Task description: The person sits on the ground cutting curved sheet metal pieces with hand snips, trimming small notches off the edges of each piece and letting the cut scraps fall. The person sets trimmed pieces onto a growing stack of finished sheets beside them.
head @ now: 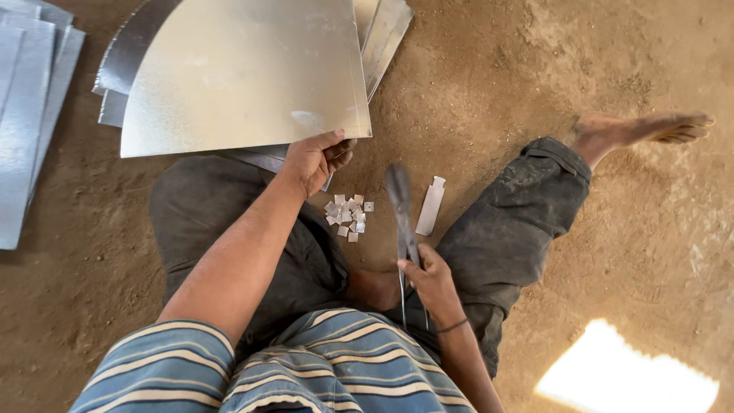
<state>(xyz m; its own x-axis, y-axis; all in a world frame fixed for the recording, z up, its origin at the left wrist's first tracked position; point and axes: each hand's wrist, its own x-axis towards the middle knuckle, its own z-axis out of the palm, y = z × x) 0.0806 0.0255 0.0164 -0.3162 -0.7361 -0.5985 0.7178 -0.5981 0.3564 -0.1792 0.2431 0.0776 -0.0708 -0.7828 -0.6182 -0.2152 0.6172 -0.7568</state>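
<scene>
**Seated on the dirt, one hand on sheet metal, the other on shears**

The person sat on the dirt floor (pixel 535 69) with legs spread, looking down at both arms. The left hand (pixel 315 159) reached forward with the arm nearly straight, fingers curled under and thumb on top, pinching the near right corner of a curved sheet of shiny metal (pixel 245 76). That sheet was tilted up off the ground, its fan-shaped face catching the light. Beneath and beyond the hand lay more cut sheets (pixel 382 30) of the same shape; their edges overlapped, so an exact count could not be made, though at least three showed.

The right hand (pixel 430 277) was drawn in close to the body, wrist bent, fingers closed round the handles of a pair of metal shears (pixel 401 210). The blades pointed away from the person and were blurred, so whether they stood apart or together could not be told. A thin dark band circled that wrist.

Between the two hands lay a small heap of square metal offcuts (pixel 348 216), roughly a dozen. Just right of the shears' blades rested one narrow notched metal strip (pixel 430 205). Far left of the left hand sat a separate stack of flat sheets (pixel 30 107). One bare foot (pixel 642 128) showed beyond the right hand.
</scene>
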